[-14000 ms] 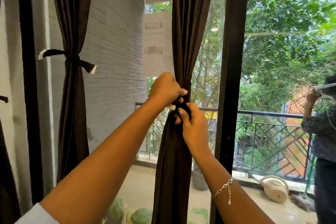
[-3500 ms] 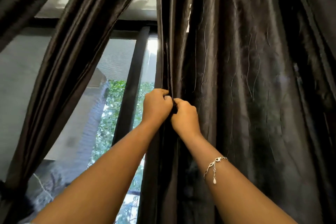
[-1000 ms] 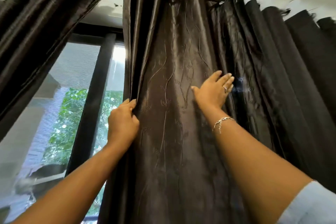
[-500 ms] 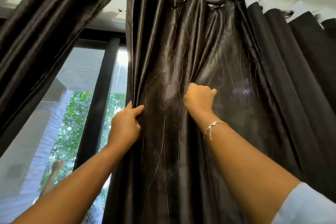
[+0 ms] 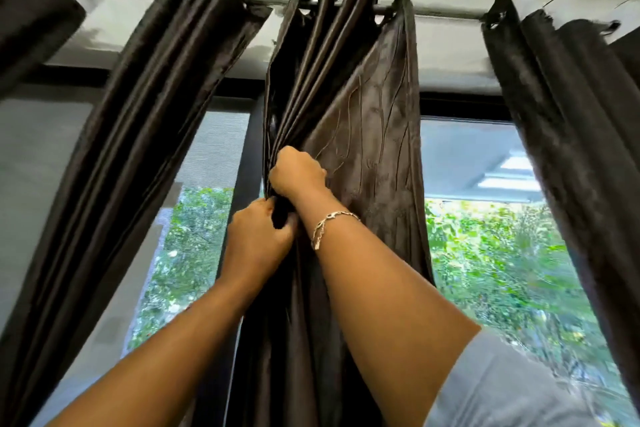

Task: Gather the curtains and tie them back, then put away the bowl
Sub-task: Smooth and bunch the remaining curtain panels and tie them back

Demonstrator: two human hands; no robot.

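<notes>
**Two hands bunch up the middle curtain**

The big window (image 5: pixel 502 253) shows green trees far outside. Three dark curtains hang from a rod (image 5: pixel 446 12) up near the ceiling. The left curtain (image 5: pixel 138 149) and the right curtain (image 5: pixel 571 132) hang at the sides. The middle curtain (image 5: pixel 363 132) is the one being gathered. It hangs long, from top to bottom, right in front of the person. Its left part is squeezed into folds. Its right part is flat and loose.

The right hand (image 5: pixel 298 172) is curled tight round the folds. The left hand (image 5: pixel 258 243) is just below it and pinches the same folds. The loose part lies to the right of both hands. The right hand is higher and nearer to it, so I think that hand should reach for it next.

No tie or bowl can be seen. A thin bracelet (image 5: pixel 332 218) sits on the right wrist.
</notes>
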